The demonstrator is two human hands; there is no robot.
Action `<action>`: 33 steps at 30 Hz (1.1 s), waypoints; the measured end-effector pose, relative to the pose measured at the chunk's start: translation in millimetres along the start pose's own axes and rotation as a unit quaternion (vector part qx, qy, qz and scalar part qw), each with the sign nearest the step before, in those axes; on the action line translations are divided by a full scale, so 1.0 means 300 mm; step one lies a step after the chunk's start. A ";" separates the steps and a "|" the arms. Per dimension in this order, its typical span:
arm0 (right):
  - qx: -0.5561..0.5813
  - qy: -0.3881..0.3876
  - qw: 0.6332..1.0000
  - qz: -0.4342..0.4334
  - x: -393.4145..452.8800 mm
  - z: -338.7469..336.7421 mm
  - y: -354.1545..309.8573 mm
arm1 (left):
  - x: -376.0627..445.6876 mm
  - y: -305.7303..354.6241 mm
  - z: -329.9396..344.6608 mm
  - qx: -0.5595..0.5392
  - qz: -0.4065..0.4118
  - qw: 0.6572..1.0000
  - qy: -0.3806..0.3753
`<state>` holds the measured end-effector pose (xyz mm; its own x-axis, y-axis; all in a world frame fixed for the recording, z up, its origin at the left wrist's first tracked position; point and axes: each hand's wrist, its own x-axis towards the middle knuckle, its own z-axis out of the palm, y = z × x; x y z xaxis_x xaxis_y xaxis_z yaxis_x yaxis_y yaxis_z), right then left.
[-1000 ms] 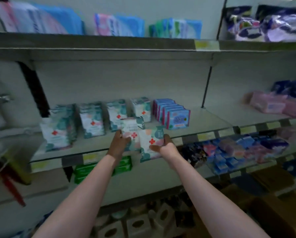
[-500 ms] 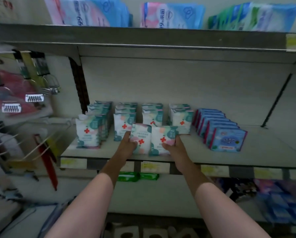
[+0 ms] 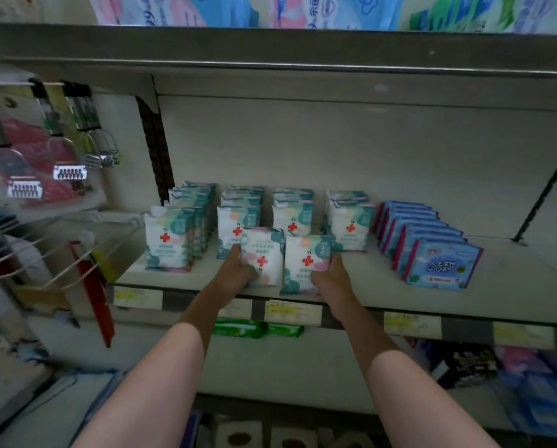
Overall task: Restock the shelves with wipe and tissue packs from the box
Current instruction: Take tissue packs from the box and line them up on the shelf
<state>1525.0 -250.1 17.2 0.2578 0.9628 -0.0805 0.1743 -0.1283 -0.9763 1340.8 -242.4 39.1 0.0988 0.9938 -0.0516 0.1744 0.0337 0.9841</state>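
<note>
Two hands at shelf (image 3: 383, 286) front: left hand (image 3: 235, 270) grips white-teal red-cross wipe pack (image 3: 264, 257), right hand (image 3: 332, 276) grips matching pack (image 3: 306, 263), packs apparently touching; blue packs (image 3: 438, 263) beside.

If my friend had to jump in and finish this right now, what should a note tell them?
Left hand: holding one red-cross wipe pack upright at the shelf's front edge.
Right hand: holding a second matching pack beside it.
Middle shelf: four rows of the same red-cross packs stand behind, with a blue pack row to their right.
Done: the four rows are stocked.
Left: probably set these two packs at the front of the middle rows and let go. The box isn't in view.
</note>
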 end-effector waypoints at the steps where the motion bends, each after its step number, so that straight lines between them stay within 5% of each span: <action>1: -0.001 -0.003 1.000 -0.002 0.000 0.002 0.001 | 0.002 -0.001 0.006 0.047 0.006 0.999 -0.008; 15: -0.021 -0.050 0.998 -0.010 -0.016 0.007 -0.017 | 0.042 -0.033 0.009 0.078 0.028 0.996 -0.033; 21: 0.043 -0.052 0.998 -0.011 -0.025 0.011 -0.073 | 0.056 0.072 -0.082 0.114 0.057 0.990 0.053; 33: 0.160 -0.135 0.975 -0.074 -0.008 0.100 -0.234 | 0.082 0.244 -0.172 -0.070 0.081 0.989 0.103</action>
<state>1483.6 -236.1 80.1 -0.0142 0.9982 0.0589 -0.1266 0.0567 -0.9903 1305.4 -210.0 118.5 -0.0900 0.9874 0.1300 0.0342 -0.1274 0.9913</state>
